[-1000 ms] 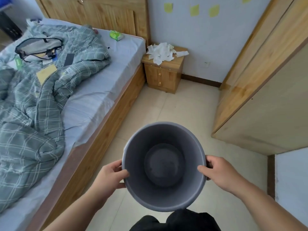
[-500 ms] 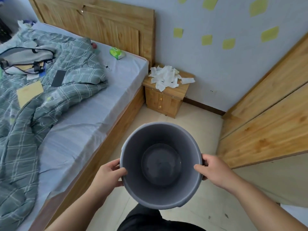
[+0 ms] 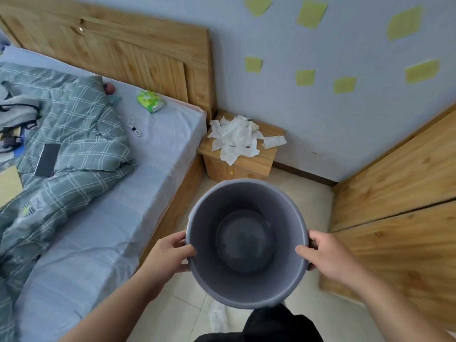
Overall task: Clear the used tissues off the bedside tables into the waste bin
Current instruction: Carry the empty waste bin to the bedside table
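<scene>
I hold a round grey waste bin (image 3: 204,275) in front of me above the floor, and its inside looks empty. My left hand (image 3: 167,255) grips its left rim and my right hand (image 3: 330,257) grips its right rim. Beyond the bin, a pile of crumpled white used tissues (image 3: 238,135) covers the top of a small wooden bedside table (image 3: 267,159) in the corner beside the bed. One tissue hangs over the table's front edge.
A bed (image 3: 103,218) with a blue sheet and a green checked quilt (image 3: 69,134) fills the left. On it lie a phone (image 3: 47,156), a green tissue pack (image 3: 150,101) and a white cable (image 3: 134,127). A wooden wardrobe (image 3: 399,218) stands on the right. Tiled floor runs between them.
I have moved closer to the bedside table with the bin; the table and tissues appear larger and nearer. Both hands keep the same hold on the rim.
</scene>
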{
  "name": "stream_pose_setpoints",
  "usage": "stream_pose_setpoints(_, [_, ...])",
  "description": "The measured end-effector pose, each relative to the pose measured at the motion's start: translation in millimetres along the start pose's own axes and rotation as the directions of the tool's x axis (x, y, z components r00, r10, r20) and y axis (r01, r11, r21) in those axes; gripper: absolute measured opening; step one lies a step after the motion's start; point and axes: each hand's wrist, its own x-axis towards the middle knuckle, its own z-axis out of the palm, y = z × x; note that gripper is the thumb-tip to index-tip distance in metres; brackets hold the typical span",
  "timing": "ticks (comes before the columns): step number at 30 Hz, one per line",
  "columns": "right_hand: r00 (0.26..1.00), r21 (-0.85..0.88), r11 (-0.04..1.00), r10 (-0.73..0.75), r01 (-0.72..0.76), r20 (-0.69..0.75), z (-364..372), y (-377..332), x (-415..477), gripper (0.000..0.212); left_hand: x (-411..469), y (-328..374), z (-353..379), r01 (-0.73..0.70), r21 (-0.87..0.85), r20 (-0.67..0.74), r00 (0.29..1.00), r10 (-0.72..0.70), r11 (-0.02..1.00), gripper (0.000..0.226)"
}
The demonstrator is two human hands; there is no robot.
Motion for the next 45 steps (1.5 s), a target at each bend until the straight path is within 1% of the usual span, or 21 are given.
stream_pose_setpoints(3, [0.998,-0.012,1.000,0.028,-0.027,0.062,-14.5,-1.9,61.4,0.008,38.0,10.9,10.5,0.047,-0.011,-0.040,0.998,-0.048,0.999,0.033])
stream_pose_setpoints(5, [0.992,-0.021,0.999,0.038,-0.036,0.123,-23.7,-7.5,105.5,0.010,64.9,18.2,15.5,0.072,-0.048,-0.066,0.995,-0.075,0.996,0.037])
stream_pose_setpoints(7, [0.987,-0.031,0.998,0.053,-0.049,0.151,-31.3,-12.9,146.6,0.014,90.1,23.8,18.6,0.086,-0.095,-0.082,0.992,-0.094,0.992,0.042])
stream_pose_setpoints(10, [0.985,-0.036,0.997,0.078,-0.074,0.151,-35.0,-21.0,198.8,0.009,124.6,28.2,20.7,0.100,-0.161,-0.102,0.988,-0.118,0.982,0.043])
stream_pose_setpoints(14, [0.978,-0.077,0.988,0.147,-0.137,0.147,-15.3,-14.6,268.0,0.005,188.8,11.1,19.0,0.157,-0.189,-0.098,0.979,-0.178,0.969,0.045])
stream_pose_setpoints(18, [0.968,-0.133,0.976,0.191,-0.170,0.164,36.1,27.7,359.5,0.013,288.6,-42.6,17.2,0.210,-0.216,-0.100,0.967,-0.235,0.954,0.048])
stream_pose_setpoints(20, [0.971,-0.164,0.975,0.174,-0.148,0.163,70.8,62.1,416.5,0.011,348.6,-88.6,23.4,0.222,-0.205,-0.120,0.961,-0.249,0.953,0.045])
stream_pose_setpoints(24, [0.961,-0.173,0.979,0.147,-0.108,0.234,131.2,129.2,518.3,0.008,455.8,-178.0,40.1,0.258,-0.216,-0.136,0.947,-0.291,0.942,0.039])
stream_pose_setpoints(27, [0.954,-0.169,0.983,0.119,-0.075,0.274,160.8,167.8,577.6,0.014,518.6,-226.3,44.6,0.245,-0.209,-0.109,0.956,-0.271,0.947,0.039])
stream_pose_setpoints(31, [0.941,-0.237,0.972,0.088,-0.009,0.327,184.4,188.1,625.1,0.009,577.2,-259.5,38.2,0.215,-0.196,-0.071,0.970,-0.233,0.957,0.041])
stream_pose_setpoints(33, [0.934,-0.242,0.970,0.097,-0.012,0.344,191.5,190.6,639.8,0.013,594.2,-267.5,32.7,0.203,-0.203,-0.073,0.972,-0.222,0.958,0.041])
stream_pose_setpoints(36, [0.928,-0.187,0.981,0.124,-0.060,0.351,191.7,186.7,647.2,0.018,599.3,-272.4,25.2,0.177,-0.250,-0.041,0.980,-0.193,0.952,0.038])
stream_pose_setpoints(38, [0.918,-0.202,0.975,0.165,-0.096,0.361,187.3,181.5,638.5,0.027,588.2,-268.1,26.1,0.208,-0.274,-0.048,0.972,-0.229,0.939,0.045])
stream_pose_setpoints(40, [0.921,-0.250,0.960,0.208,-0.127,0.330,178.2,170.1,617.5,0.043,564.0,-254.0,28.5,0.237,-0.287,-0.130,0.950,-0.283,0.928,0.059])
stream_pose_setpoints(41, [0.925,-0.283,0.948,0.229,-0.143,0.303,171.3,161.8,603.1,0.052,547.7,-242.6,29.7,0.245,-0.277,-0.184,0.935,-0.302,0.929,0.061])
stream_pose_setpoints(42, [0.927,-0.311,0.938,0.245,-0.153,0.283,163.1,150.8,587.0,0.057,528.6,-228.2,31.0,0.249,-0.270,-0.223,0.923,-0.312,0.930,0.057])
stream_pose_setpoints(43, [0.929,-0.325,0.933,0.248,-0.153,0.274,155.8,139.3,570.6,0.058,509.4,-213.9,32.5,0.251,-0.276,-0.240,0.917,-0.320,0.928,0.049])
stream_pose_setpoints(45, [0.929,-0.339,0.931,0.241,-0.139,0.280,133.7,103.5,530.7,0.051,461.0,-175.5,31.7,0.252,-0.314,-0.223,0.918,-0.329,0.916,0.027])
